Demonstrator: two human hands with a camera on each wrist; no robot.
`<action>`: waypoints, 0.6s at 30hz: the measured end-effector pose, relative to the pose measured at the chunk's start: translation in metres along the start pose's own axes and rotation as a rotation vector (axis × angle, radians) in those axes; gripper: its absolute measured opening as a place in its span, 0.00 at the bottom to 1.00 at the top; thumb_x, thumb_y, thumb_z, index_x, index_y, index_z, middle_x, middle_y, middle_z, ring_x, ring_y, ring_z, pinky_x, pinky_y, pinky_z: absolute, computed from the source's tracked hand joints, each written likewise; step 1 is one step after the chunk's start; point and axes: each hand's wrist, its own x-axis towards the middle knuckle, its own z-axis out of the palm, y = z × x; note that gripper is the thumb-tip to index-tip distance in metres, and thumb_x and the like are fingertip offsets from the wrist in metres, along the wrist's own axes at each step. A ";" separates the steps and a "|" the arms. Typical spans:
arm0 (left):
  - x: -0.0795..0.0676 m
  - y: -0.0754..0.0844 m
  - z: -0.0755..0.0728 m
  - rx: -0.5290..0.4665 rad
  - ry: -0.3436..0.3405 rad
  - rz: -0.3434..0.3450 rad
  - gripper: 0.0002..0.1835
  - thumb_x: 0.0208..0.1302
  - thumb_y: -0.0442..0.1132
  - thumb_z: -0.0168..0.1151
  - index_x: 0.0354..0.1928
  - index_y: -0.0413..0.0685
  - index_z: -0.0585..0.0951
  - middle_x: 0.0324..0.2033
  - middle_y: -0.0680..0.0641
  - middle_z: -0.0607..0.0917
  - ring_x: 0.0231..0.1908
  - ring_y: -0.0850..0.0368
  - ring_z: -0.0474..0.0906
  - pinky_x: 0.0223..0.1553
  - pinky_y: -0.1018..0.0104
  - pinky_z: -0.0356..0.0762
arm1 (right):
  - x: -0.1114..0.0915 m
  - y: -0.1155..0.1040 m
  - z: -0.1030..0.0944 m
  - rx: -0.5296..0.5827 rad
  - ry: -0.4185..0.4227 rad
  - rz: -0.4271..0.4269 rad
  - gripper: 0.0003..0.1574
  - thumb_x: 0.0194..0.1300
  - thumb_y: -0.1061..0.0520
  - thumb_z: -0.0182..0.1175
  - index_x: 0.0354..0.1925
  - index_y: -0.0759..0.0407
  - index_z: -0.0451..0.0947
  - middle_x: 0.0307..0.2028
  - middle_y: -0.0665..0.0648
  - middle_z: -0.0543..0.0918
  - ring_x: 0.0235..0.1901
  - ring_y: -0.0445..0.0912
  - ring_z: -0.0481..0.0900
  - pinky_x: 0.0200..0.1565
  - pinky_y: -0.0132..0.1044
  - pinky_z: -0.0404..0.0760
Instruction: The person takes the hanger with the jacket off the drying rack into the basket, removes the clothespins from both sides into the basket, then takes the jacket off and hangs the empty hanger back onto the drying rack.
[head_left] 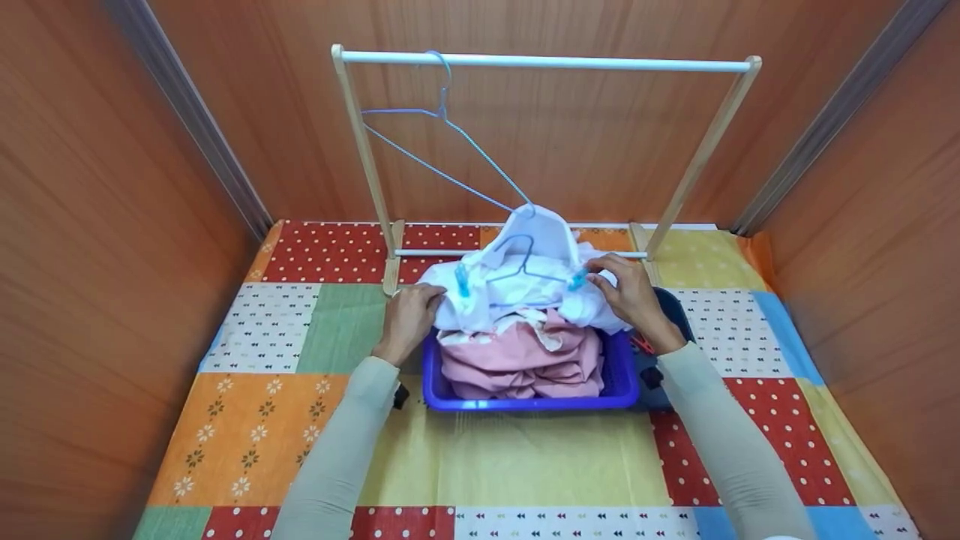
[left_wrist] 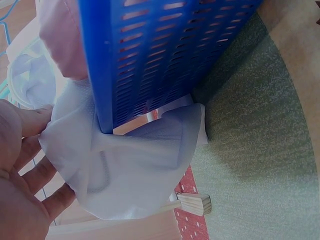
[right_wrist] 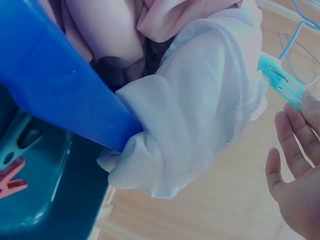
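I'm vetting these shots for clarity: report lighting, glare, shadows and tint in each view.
Head: fairly even light, a bright glint on the front rim of the purple basket; left wrist: a dark shadow on the green cloth beside the basket, which looks blue; right wrist: highlights streak the teal container, and the white garment looks bluish.

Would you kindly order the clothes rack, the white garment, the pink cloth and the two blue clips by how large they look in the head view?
1. Clothes rack, by outline
2. White garment
3. Pink cloth
4. Left clip and right clip: too alike to rank
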 end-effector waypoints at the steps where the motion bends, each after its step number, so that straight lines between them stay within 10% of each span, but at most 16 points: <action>1: 0.000 0.000 0.000 0.000 0.001 0.001 0.09 0.66 0.35 0.62 0.43 0.47 0.89 0.37 0.46 0.90 0.39 0.47 0.87 0.42 0.51 0.83 | 0.000 0.000 0.000 -0.003 0.008 -0.009 0.08 0.62 0.63 0.65 0.41 0.64 0.84 0.35 0.61 0.87 0.39 0.54 0.85 0.45 0.49 0.81; 18: -0.001 0.000 -0.001 0.018 0.014 0.001 0.08 0.66 0.35 0.62 0.42 0.48 0.89 0.38 0.46 0.90 0.40 0.46 0.87 0.41 0.49 0.82 | 0.007 -0.007 -0.007 0.005 0.146 -0.040 0.05 0.59 0.64 0.67 0.35 0.65 0.86 0.32 0.61 0.88 0.34 0.53 0.86 0.39 0.41 0.79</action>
